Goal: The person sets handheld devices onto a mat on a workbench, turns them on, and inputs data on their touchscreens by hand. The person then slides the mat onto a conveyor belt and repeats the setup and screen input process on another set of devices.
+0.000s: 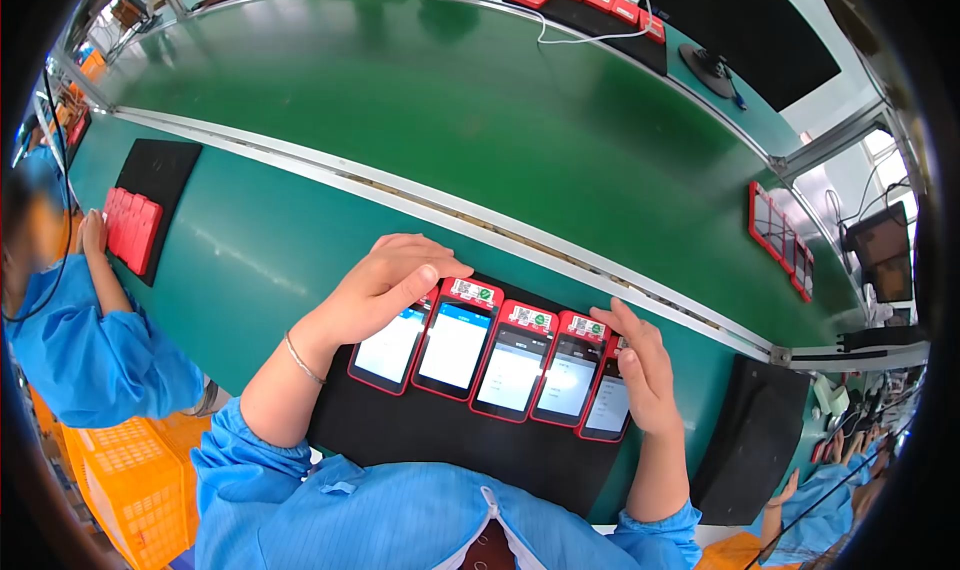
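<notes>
Several red-framed handheld terminals point(453, 345) lie side by side, screens lit, on a black mat point(440, 435) in front of me. White labels with square codes and green marks show at their top ends. My left hand point(395, 285) rests over the upper corner of the leftmost terminal point(385, 350), fingers stretched out and partly covering it. At the other end, my right hand point(642, 365) lies along the side and top of the rightmost terminal point(606, 407), its fingers extended. Neither hand is closed around a terminal.
A green conveyor belt point(430, 100) runs beyond a metal rail point(400, 192). More terminals point(780, 240) lie on its right. Left, a co-worker's hand point(92, 232) touches red terminals point(132, 228). Another black mat point(752, 440) lies to my right; an orange crate point(135, 480) stands lower left.
</notes>
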The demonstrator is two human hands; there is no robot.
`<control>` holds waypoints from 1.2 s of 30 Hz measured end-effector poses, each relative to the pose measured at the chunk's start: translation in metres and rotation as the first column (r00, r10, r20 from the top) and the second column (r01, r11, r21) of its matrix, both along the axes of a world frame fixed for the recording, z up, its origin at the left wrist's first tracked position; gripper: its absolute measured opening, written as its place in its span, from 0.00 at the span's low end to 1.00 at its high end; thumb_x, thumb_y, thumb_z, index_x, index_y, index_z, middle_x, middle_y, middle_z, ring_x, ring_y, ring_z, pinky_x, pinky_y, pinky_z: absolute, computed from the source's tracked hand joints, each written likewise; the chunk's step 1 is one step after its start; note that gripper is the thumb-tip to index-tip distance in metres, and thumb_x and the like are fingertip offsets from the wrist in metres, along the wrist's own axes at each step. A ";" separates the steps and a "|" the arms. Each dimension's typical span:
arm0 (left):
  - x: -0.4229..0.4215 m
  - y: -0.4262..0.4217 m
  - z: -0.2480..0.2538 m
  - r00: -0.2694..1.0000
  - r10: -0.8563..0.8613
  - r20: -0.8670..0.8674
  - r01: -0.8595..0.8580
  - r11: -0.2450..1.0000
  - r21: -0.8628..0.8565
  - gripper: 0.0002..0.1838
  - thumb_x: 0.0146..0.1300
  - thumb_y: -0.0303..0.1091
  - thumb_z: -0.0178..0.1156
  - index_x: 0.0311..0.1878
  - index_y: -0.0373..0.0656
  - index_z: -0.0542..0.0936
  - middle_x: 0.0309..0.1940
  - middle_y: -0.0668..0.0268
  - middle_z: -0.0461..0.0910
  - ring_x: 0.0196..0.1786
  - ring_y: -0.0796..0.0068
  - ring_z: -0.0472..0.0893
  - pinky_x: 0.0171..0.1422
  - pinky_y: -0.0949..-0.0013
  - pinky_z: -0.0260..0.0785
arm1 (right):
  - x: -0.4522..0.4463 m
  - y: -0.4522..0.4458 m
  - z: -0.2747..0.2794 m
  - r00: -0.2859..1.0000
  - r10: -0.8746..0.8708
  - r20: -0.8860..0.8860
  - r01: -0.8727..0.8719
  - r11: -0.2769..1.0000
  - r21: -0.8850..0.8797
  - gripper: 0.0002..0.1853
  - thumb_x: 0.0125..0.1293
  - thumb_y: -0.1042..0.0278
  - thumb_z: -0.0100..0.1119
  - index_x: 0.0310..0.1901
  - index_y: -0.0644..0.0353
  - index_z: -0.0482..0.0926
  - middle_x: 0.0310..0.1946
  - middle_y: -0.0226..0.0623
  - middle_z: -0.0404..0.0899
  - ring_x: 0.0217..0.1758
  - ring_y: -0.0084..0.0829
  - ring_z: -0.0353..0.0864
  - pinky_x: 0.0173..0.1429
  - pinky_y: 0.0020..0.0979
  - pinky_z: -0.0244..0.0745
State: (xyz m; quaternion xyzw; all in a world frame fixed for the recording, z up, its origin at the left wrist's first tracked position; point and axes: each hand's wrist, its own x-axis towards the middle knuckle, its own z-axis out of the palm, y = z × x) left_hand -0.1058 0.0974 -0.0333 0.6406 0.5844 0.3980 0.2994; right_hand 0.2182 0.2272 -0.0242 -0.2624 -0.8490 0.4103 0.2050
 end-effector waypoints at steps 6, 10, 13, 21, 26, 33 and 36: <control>0.003 -0.003 0.003 0.995 -0.051 -0.081 0.049 0.998 -0.024 0.25 0.75 0.45 0.40 0.52 0.38 0.83 0.52 0.59 0.82 0.63 0.59 0.73 0.73 0.56 0.52 | 0.012 -0.021 -0.007 1.000 -0.005 -0.023 0.007 0.996 0.084 0.26 0.69 0.63 0.47 0.66 0.66 0.68 0.56 0.45 0.80 0.56 0.42 0.76 0.64 0.39 0.61; 0.002 -0.011 0.003 0.998 -0.023 -0.053 0.023 1.000 -0.001 0.27 0.75 0.46 0.38 0.54 0.36 0.81 0.55 0.58 0.81 0.65 0.57 0.71 0.74 0.56 0.51 | 0.023 -0.044 -0.007 0.979 -0.196 -0.047 0.199 0.977 0.074 0.29 0.73 0.56 0.41 0.69 0.67 0.64 0.67 0.52 0.67 0.70 0.47 0.64 0.73 0.42 0.52; 0.003 -0.037 -0.001 0.985 0.171 0.027 -0.172 0.983 0.058 0.25 0.76 0.46 0.40 0.59 0.38 0.78 0.59 0.57 0.77 0.66 0.56 0.69 0.74 0.57 0.52 | 0.041 -0.066 -0.010 0.906 -0.423 0.024 0.423 0.906 -0.007 0.35 0.76 0.45 0.31 0.73 0.67 0.56 0.75 0.49 0.53 0.78 0.44 0.50 0.78 0.42 0.41; 0.011 -0.043 -0.011 0.924 0.382 -0.017 -0.380 0.923 0.058 0.29 0.76 0.49 0.37 0.66 0.35 0.70 0.65 0.53 0.71 0.68 0.56 0.66 0.74 0.59 0.52 | 0.028 -0.062 -0.032 0.836 -0.502 -0.223 0.428 0.850 -0.307 0.44 0.74 0.36 0.36 0.76 0.66 0.44 0.77 0.50 0.47 0.80 0.44 0.46 0.80 0.42 0.36; 0.014 -0.027 -0.015 0.913 0.374 0.164 -0.388 0.919 0.064 0.25 0.77 0.43 0.39 0.64 0.36 0.72 0.63 0.55 0.72 0.67 0.59 0.67 0.73 0.62 0.54 | 0.038 -0.043 -0.034 0.813 -0.516 -0.269 0.426 0.843 -0.330 0.43 0.74 0.38 0.38 0.76 0.65 0.45 0.76 0.51 0.50 0.79 0.44 0.49 0.80 0.41 0.37; 0.004 0.000 0.002 0.981 0.185 0.066 -0.190 0.977 0.092 0.23 0.77 0.40 0.38 0.59 0.36 0.78 0.61 0.56 0.74 0.64 0.60 0.70 0.72 0.62 0.56 | 0.039 -0.045 -0.039 0.801 -0.506 -0.319 0.403 0.851 -0.337 0.37 0.77 0.45 0.38 0.74 0.67 0.50 0.73 0.53 0.56 0.75 0.43 0.57 0.78 0.41 0.46; 0.003 0.013 0.006 0.987 0.083 0.140 -0.084 0.996 0.004 0.24 0.75 0.45 0.45 0.63 0.39 0.75 0.64 0.56 0.71 0.66 0.59 0.67 0.73 0.60 0.54 | 0.039 -0.045 -0.040 0.797 -0.517 -0.312 0.424 0.847 -0.322 0.37 0.77 0.45 0.37 0.74 0.68 0.50 0.72 0.54 0.57 0.75 0.43 0.58 0.78 0.42 0.46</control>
